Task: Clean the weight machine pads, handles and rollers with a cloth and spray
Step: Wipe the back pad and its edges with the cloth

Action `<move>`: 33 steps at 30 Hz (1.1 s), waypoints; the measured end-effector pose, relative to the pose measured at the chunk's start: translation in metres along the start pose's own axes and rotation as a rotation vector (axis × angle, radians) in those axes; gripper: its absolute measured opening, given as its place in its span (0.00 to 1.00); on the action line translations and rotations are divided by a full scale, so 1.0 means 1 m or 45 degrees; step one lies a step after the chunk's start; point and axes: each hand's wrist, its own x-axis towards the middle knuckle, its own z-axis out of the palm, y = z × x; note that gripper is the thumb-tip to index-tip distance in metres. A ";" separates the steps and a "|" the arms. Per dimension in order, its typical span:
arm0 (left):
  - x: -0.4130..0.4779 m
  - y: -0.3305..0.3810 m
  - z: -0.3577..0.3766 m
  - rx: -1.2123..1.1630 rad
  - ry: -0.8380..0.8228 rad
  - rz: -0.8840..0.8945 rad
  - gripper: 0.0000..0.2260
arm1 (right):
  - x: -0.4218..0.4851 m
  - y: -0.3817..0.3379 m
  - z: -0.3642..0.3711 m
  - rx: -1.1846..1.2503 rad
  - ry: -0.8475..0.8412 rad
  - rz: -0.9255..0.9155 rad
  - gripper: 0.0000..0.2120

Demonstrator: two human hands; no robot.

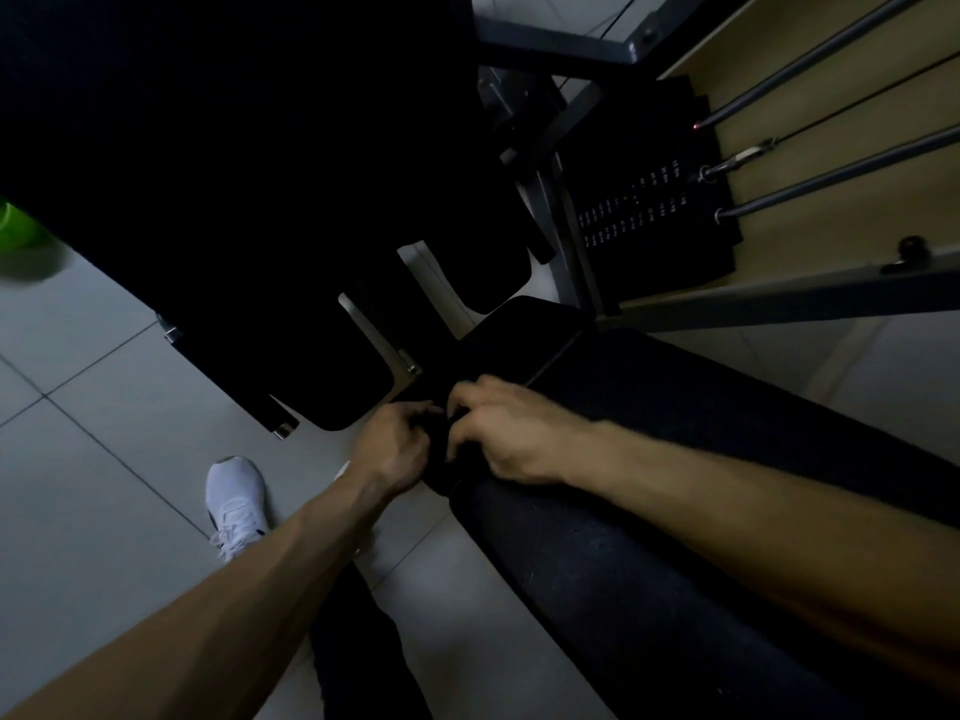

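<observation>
The view is dim. My left hand (396,445) and my right hand (501,433) meet over my right knee, fingers curled round a small dark thing (437,440) between them that looks like a black cloth; its shape is hard to tell. Just beyond my hands lie the machine's black pads: a long one (358,387) to the left and a seat pad (519,330) ahead. A large black pad (234,148) fills the upper left. No spray bottle is plainly visible.
The weight stack (649,210) with its guide rods (841,174) stands at the upper right behind a grey frame bar (779,298). A green object (15,226) sits at the left edge. My white shoe (236,504) rests on the grey tiled floor (93,407).
</observation>
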 end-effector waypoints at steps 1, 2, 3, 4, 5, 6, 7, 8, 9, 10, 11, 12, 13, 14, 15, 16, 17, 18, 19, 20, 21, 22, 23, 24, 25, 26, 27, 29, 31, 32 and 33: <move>-0.001 0.001 0.001 0.012 0.002 0.010 0.17 | -0.001 -0.002 0.003 -0.029 -0.016 -0.036 0.15; -0.001 0.002 0.001 0.042 0.001 0.020 0.17 | -0.003 0.005 0.000 -0.064 -0.009 -0.041 0.15; -0.002 0.002 0.002 0.090 -0.002 0.023 0.18 | -0.007 0.018 -0.007 -0.087 0.011 -0.014 0.16; 0.000 0.003 0.003 0.140 0.003 0.022 0.19 | -0.012 0.036 -0.016 -0.108 0.031 0.033 0.18; 0.001 0.003 0.002 0.175 0.007 0.002 0.19 | -0.017 0.052 -0.023 -0.128 0.047 0.084 0.19; 0.002 0.005 0.002 0.194 0.012 -0.029 0.18 | -0.022 0.068 -0.031 -0.148 0.076 0.139 0.20; 0.005 0.008 0.002 0.210 0.021 -0.061 0.17 | -0.026 0.083 -0.039 -0.161 0.123 0.196 0.19; 0.007 0.013 0.003 0.221 0.037 -0.080 0.15 | -0.030 0.097 -0.046 -0.161 0.176 0.262 0.18; 0.008 0.019 0.004 0.215 0.055 -0.085 0.14 | -0.032 0.107 -0.052 -0.151 0.234 0.331 0.16; 0.011 0.025 0.005 0.190 0.066 -0.073 0.14 | -0.032 0.113 -0.056 -0.145 0.279 0.395 0.15; 0.014 0.033 0.008 0.148 0.064 -0.054 0.13 | -0.030 0.114 -0.057 -0.139 0.302 0.436 0.15; 0.018 0.041 0.011 0.112 0.055 -0.022 0.13 | -0.027 0.109 -0.055 -0.123 0.307 0.435 0.15; 0.023 0.048 0.015 0.088 0.030 0.009 0.14 | -0.024 0.100 -0.051 -0.102 0.290 0.382 0.15; 0.028 0.052 0.019 0.091 -0.005 0.033 0.15 | -0.020 0.087 -0.043 -0.076 0.246 0.294 0.15; 0.033 0.057 0.023 0.131 -0.037 0.045 0.16 | -0.019 0.077 -0.037 -0.057 0.189 0.207 0.15; 0.036 0.060 0.025 0.195 -0.055 0.041 0.18 | -0.019 0.074 -0.033 -0.053 0.144 0.148 0.14; 0.038 0.063 0.026 0.261 -0.062 0.034 0.19 | -0.021 0.079 -0.034 -0.057 0.144 0.145 0.15; 0.040 0.064 0.026 0.307 -0.064 0.032 0.19 | -0.024 0.092 -0.039 -0.050 0.189 0.203 0.16; 0.041 0.064 0.025 0.326 -0.069 0.030 0.20 | -0.028 0.107 -0.046 -0.036 0.248 0.303 0.17; 0.040 0.065 0.025 0.327 -0.074 0.031 0.20 | -0.031 0.124 -0.054 -0.030 0.309 0.423 0.17; 0.040 0.067 0.024 0.326 -0.080 0.024 0.21 | -0.035 0.138 -0.060 -0.049 0.358 0.558 0.16; 0.040 0.070 0.024 0.330 -0.071 0.013 0.21 | -0.037 0.149 -0.065 -0.067 0.396 0.688 0.15; 0.042 0.074 0.025 0.345 -0.052 -0.008 0.21 | -0.036 0.156 -0.066 -0.042 0.426 0.798 0.15; 0.044 0.080 0.025 0.371 -0.029 -0.026 0.22 | -0.035 0.157 -0.065 0.053 0.442 0.871 0.15; 0.047 0.086 0.027 0.388 -0.008 -0.037 0.24 | -0.034 0.156 -0.063 0.177 0.420 0.906 0.16; 0.051 0.091 0.029 0.387 0.003 -0.043 0.26 | -0.032 0.154 -0.062 0.279 0.367 0.919 0.18; 0.054 0.095 0.030 0.386 -0.006 -0.044 0.29 | -0.029 0.153 -0.062 0.337 0.314 0.929 0.19; 0.060 0.100 0.030 0.434 -0.079 -0.048 0.33 | -0.019 0.159 -0.067 0.468 0.286 0.983 0.17; 0.065 0.099 0.030 0.476 -0.117 -0.046 0.34 | -0.002 0.170 -0.069 0.590 0.309 1.011 0.13; 0.066 0.098 0.029 0.490 -0.121 -0.033 0.34 | 0.008 0.174 -0.068 0.621 0.332 1.014 0.12; 0.067 0.096 0.030 0.502 -0.114 -0.018 0.34 | 0.021 0.177 -0.065 0.623 0.359 1.010 0.11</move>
